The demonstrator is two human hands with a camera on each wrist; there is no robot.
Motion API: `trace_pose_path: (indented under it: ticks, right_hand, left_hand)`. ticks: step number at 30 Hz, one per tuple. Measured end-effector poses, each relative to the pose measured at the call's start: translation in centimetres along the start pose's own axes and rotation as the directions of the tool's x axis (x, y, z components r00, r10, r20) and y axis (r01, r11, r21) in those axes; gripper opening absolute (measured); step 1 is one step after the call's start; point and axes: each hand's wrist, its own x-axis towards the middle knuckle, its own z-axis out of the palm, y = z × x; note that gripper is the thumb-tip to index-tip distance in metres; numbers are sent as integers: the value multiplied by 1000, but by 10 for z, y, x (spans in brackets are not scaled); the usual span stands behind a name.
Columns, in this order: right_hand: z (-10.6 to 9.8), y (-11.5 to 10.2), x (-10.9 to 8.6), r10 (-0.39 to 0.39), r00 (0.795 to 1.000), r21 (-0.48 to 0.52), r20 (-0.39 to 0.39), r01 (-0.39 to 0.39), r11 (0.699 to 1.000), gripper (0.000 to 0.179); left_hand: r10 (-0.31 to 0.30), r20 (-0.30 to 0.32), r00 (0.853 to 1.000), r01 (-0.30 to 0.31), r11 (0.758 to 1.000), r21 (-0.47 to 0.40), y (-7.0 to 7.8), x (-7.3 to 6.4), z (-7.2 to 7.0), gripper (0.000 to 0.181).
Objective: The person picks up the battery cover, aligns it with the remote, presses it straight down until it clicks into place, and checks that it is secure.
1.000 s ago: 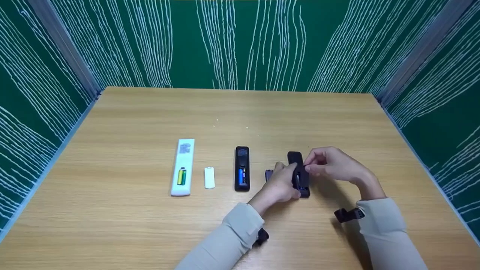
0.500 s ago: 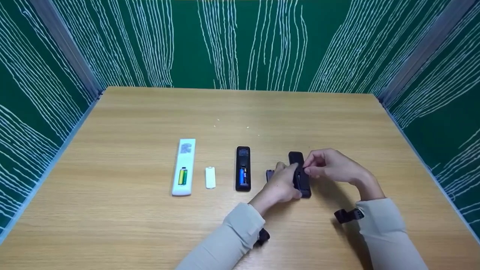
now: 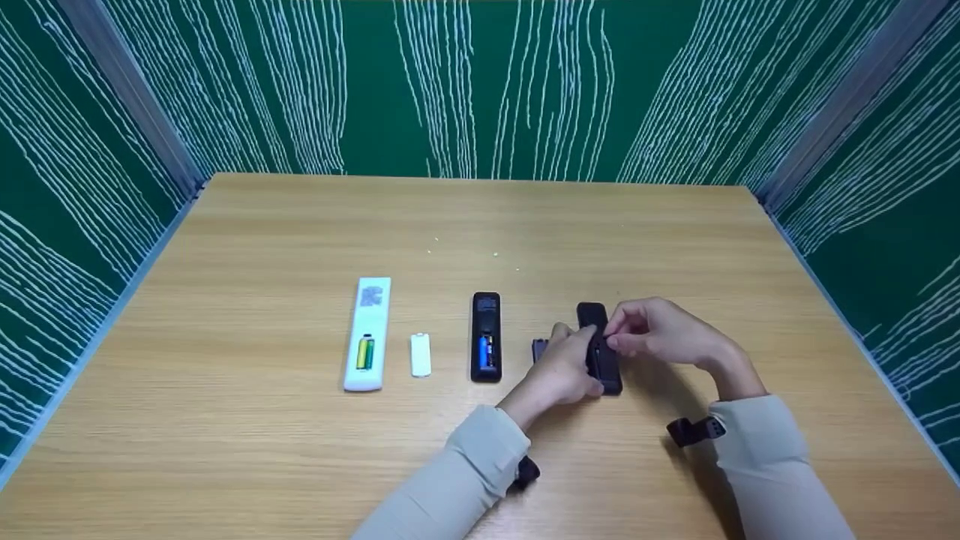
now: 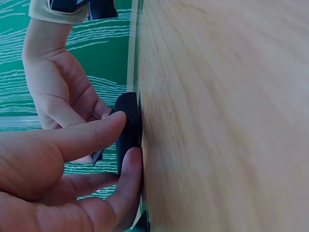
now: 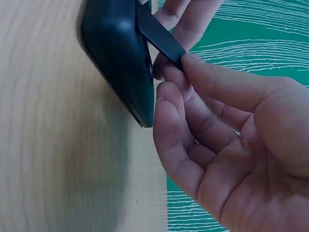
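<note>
In the head view my left hand (image 3: pixel 561 369) holds a black remote control (image 3: pixel 591 313) by its sides, back face up on the table. The left wrist view shows thumb and fingers along the remote's edge. With thumb and fingertips, my right hand (image 3: pixel 664 330) pinches the end of a thin black battery cover (image 5: pixel 161 41). That cover slants up from the back of the remote, its other end right at the casing. Most of the battery compartment is hidden under the cover and hands. A dark blue-black piece (image 3: pixel 538 349) lies partly hidden behind my left hand.
To the left lies another black remote (image 3: pixel 486 306) with its compartment uncovered, showing a blue battery (image 3: pixel 483 351) and a dark one. Farther left are a white cover (image 3: pixel 420 355) and a white remote (image 3: pixel 365 315) with yellow and green batteries. Small white crumbs dot the table behind.
My right fingertips have shifted slightly left toward the remote, and the cover now sits lower over the compartment. The left hand and the other remotes stay in place.
</note>
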Motion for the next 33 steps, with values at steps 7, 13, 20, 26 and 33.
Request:
trace_pose_path:
  ticks: [7, 13, 20, 26, 33]
  right_hand:
    - [2, 0, 2, 5, 1000, -2, -2, -5, 1000, 3]
    - [4, 2, 4, 1, 1000, -23, -21, -2, 1000, 4]
    - [7, 3, 5, 0, 998, -79, -56, -4, 997, 6]
    - [10, 4, 5, -25, 996, -127, -81, 15, 992, 6]
    - [12, 3, 6, -24, 995, -156, -96, 9, 988, 8]
  left_hand:
    - [-13, 1, 1000, 13, 1000, -10, 2, -1, -2, 71]
    - [-17, 1, 1000, 17, 1000, -1, 3, -1, -1, 72]
    - [-15, 7, 1000, 15, 1000, 2, 3, -1, -1, 75]
    - [-19, 12, 1000, 19, 1000, -8, 2, -1, -1, 77]
    - [-10, 3, 1000, 10, 1000, -3, 1, 0, -2, 72]
